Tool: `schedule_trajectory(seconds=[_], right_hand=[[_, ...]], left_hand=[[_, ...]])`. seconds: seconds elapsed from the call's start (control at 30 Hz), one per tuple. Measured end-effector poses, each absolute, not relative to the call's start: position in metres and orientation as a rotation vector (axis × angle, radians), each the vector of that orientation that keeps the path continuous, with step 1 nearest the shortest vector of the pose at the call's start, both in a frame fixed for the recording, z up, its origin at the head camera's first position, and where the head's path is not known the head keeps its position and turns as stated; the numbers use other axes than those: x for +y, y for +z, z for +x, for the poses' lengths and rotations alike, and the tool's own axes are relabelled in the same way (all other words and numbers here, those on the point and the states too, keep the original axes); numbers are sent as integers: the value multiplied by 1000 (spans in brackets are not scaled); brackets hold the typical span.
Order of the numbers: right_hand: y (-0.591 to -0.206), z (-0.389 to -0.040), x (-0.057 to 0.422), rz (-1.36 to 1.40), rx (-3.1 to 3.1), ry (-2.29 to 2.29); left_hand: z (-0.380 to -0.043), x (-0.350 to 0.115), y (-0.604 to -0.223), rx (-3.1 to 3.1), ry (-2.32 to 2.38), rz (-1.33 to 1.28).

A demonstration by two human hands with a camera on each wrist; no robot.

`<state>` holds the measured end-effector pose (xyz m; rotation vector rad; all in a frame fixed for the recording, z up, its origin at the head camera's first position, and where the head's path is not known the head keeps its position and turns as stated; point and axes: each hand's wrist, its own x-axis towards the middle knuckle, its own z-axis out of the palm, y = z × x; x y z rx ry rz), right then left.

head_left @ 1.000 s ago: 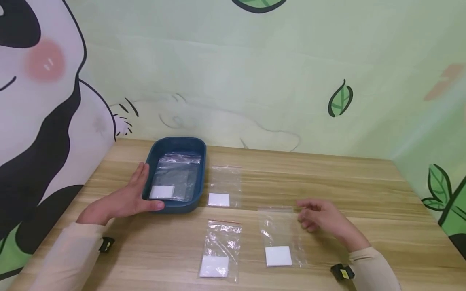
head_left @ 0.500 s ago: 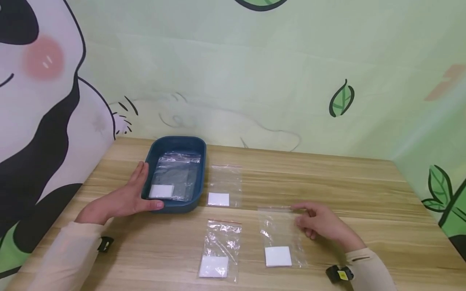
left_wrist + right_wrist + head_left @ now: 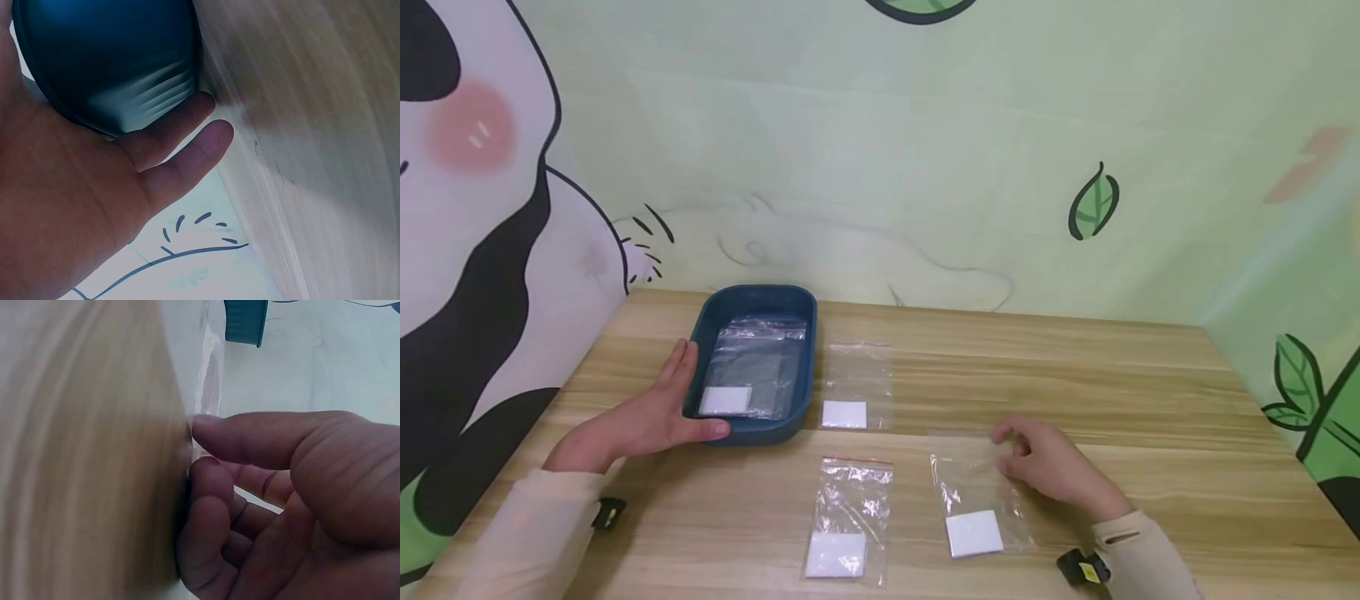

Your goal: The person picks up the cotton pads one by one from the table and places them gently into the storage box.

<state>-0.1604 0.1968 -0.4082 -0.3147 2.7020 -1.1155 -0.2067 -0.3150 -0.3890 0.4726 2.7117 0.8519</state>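
I have the clear bag [image 3: 981, 479] with a white patch near its lower edge on the right side of the desk [image 3: 1075, 367], its top right corner pinched between the thumb and curled forefinger of my right hand [image 3: 1048, 462]. To its left, nearer me, a second clear bag [image 3: 853, 500] lies flat; farther back a third bag [image 3: 859, 371] lies just beside the blue tub [image 3: 763, 432]. My left hand [image 3: 640, 425] rests against that tub with thumb and fingers spread apart, the thumb on the near rim and the fingers along the left side. Clear plastic bagging [image 3: 760, 367] with a white patch lies inside; I cannot tell how many bags that is. Behind the desk I see a pale green wall [image 3: 925, 125] with a panda [image 3: 490, 208] and leaves painted on it.
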Motion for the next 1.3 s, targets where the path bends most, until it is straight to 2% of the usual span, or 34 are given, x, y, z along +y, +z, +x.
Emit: schedule_trajectory(seconds=[0.57,0.9,1.03,1.3], right_hand=[[-407,-162,202,-453,2671,-1107],[-405,-161,200,-596,2732,-954],[-405,-162,200,-540,2741,-1014],[-405,-161,199,-191,2735,-1262]], left_hand=[[-206,-315,-388,2696,868,458],[-206,-317,-386,2695,893,488],[-206,-316,-386,2690,899,483],[-207,-315,-390,2695,892,494]])
